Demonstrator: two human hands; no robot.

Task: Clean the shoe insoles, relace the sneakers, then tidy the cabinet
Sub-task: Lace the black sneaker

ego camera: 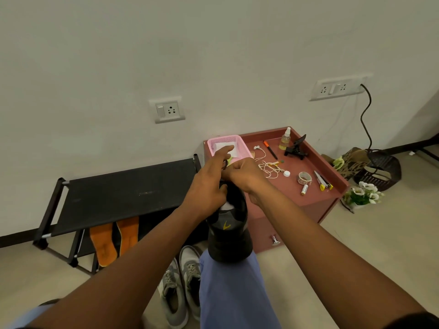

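**Two hands working at the top of a black sneaker propped on a knee**

At the centre of the frame, a black sneaker (229, 231) with a small yellow logo is standing upright on the person's blue-trousered knee (234, 293). The left hand (209, 186) is gripping the shoe's upper edge, its index finger pointing outward. The right hand (244, 173) is sitting just beside it, fingers curled and pinching something dark at the shoe's opening (too small to identify).

At lower centre, a pair of grey sneakers (181, 286) is lying on the floor. To the left, two orange insoles (114, 241) are leaning under a black shoe rack (123, 193).

Right of centre, a reddish cabinet (316, 198) is holding a pink basket (225, 144), a spray bottle (285, 138), white earphones (268, 166), a tape roll (304, 178) and pens.
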